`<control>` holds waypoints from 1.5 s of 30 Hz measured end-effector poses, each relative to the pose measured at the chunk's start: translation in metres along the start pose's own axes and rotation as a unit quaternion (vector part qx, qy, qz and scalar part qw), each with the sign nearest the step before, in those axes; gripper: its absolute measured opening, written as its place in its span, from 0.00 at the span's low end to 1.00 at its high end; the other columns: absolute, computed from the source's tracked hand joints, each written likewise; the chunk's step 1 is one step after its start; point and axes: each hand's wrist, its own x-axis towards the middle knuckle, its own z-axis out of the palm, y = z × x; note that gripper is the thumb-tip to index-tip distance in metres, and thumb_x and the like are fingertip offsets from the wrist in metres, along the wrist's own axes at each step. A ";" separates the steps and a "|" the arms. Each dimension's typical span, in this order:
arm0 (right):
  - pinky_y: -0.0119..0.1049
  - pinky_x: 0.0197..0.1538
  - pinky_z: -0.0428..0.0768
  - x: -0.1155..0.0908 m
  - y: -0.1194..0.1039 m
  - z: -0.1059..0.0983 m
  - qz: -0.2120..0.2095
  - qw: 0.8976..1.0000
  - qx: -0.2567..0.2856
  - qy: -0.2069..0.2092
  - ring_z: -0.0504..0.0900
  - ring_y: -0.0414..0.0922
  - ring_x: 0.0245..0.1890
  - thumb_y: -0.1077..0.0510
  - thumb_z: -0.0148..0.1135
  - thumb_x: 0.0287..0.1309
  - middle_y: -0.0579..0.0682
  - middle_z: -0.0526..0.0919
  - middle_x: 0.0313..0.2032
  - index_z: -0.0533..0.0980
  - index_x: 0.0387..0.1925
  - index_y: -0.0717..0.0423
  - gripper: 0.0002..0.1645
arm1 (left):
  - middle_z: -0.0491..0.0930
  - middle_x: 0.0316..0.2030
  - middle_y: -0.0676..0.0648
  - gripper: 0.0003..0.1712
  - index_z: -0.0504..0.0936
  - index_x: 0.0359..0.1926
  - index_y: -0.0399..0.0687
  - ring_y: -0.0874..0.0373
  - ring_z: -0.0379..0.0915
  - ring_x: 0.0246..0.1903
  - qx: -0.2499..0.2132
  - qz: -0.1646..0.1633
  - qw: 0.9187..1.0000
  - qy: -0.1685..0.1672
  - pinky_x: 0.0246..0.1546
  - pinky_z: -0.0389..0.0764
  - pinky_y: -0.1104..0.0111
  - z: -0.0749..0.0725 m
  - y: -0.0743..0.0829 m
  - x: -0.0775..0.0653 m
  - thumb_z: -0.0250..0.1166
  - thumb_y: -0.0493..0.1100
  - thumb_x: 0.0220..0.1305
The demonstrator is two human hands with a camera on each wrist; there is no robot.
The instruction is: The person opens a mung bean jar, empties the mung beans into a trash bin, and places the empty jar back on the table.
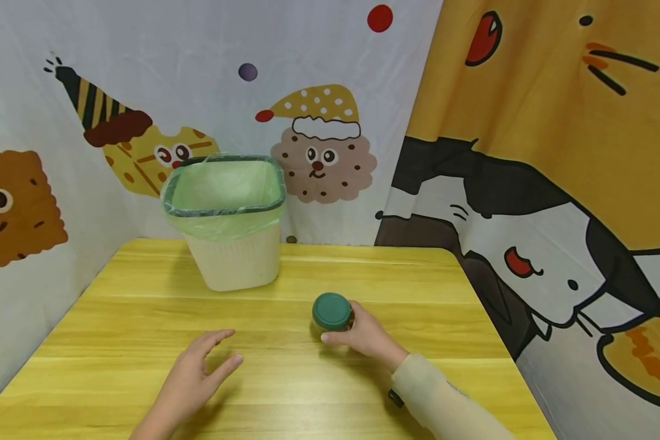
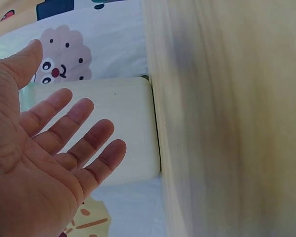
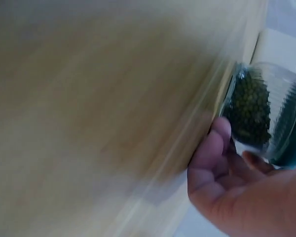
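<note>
A small clear jar with a green lid stands upright at the middle of the table. My right hand holds it from the right side, thumb on the near side and fingers curled behind. Seen from the right wrist, the jar is partly filled with small dark green grains, and its base is at the tabletop. My left hand hovers over the table's near left part, holding nothing. In the left wrist view its fingers are spread and loosely extended, palm showing.
Toward the back left of the wooden table stands a cream bin lined with a pale green bag under a dark green rim. Cartoon-printed curtains hang behind and beside the table. A small black object shows by the right sleeve.
</note>
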 end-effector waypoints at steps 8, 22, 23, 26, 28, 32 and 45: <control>0.70 0.78 0.82 0.007 -0.009 0.007 0.021 0.999 0.014 0.032 0.85 0.64 0.73 0.49 0.93 0.60 0.62 0.86 0.72 0.70 0.84 0.63 0.60 | 0.88 0.69 0.32 0.30 0.86 0.74 0.39 0.32 0.88 0.65 -0.002 -0.009 1.000 -0.002 0.54 0.94 0.40 0.000 0.003 0.000 0.78 0.48 0.80; 0.68 0.74 0.85 0.011 -0.006 0.023 0.043 0.993 0.058 0.089 0.87 0.62 0.71 0.44 0.89 0.61 0.63 0.85 0.72 0.69 0.83 0.61 0.59 | 0.86 0.72 0.32 0.30 0.85 0.76 0.41 0.30 0.86 0.68 -0.027 -0.029 0.999 -0.021 0.49 0.96 0.48 -0.002 0.012 -0.002 0.77 0.49 0.82; 0.68 0.73 0.86 0.011 -0.007 0.022 0.042 0.993 0.062 0.091 0.87 0.62 0.70 0.45 0.89 0.61 0.63 0.85 0.72 0.69 0.82 0.62 0.58 | 0.86 0.73 0.32 0.30 0.85 0.76 0.41 0.30 0.86 0.68 -0.027 -0.031 0.999 -0.021 0.48 0.96 0.48 -0.002 0.012 -0.002 0.77 0.49 0.82; 0.67 0.72 0.87 0.011 -0.007 0.019 0.041 0.992 0.078 0.093 0.88 0.60 0.67 0.46 0.88 0.61 0.63 0.85 0.70 0.70 0.80 0.63 0.55 | 0.86 0.72 0.33 0.29 0.85 0.75 0.42 0.31 0.86 0.68 -0.024 -0.028 0.999 -0.018 0.48 0.96 0.49 -0.002 0.013 -0.002 0.76 0.49 0.82; 0.66 0.71 0.87 0.009 -0.008 0.015 0.043 0.991 0.094 0.090 0.88 0.59 0.66 0.47 0.87 0.62 0.63 0.85 0.69 0.70 0.79 0.64 0.53 | 0.86 0.72 0.33 0.29 0.85 0.75 0.42 0.31 0.86 0.68 -0.022 -0.024 0.999 -0.014 0.49 0.96 0.47 -0.002 0.013 -0.002 0.77 0.49 0.82; 0.63 0.70 0.89 0.002 -0.010 0.002 0.038 0.987 0.135 0.081 0.88 0.59 0.67 0.50 0.84 0.64 0.65 0.84 0.70 0.70 0.78 0.66 0.50 | 0.88 0.71 0.34 0.28 0.86 0.74 0.41 0.31 0.87 0.66 -0.023 -0.007 1.000 -0.004 0.52 0.95 0.41 -0.001 0.013 -0.003 0.78 0.48 0.81; 0.35 0.61 0.91 -0.036 -0.022 -0.057 -0.076 0.938 0.334 0.055 0.86 0.41 0.59 0.58 0.65 0.85 0.43 0.85 0.61 0.69 0.81 0.51 0.31 | 0.89 0.70 0.38 0.27 0.86 0.73 0.42 0.35 0.88 0.65 -0.032 -0.011 0.999 -0.006 0.56 0.95 0.40 0.002 0.016 -0.003 0.78 0.46 0.80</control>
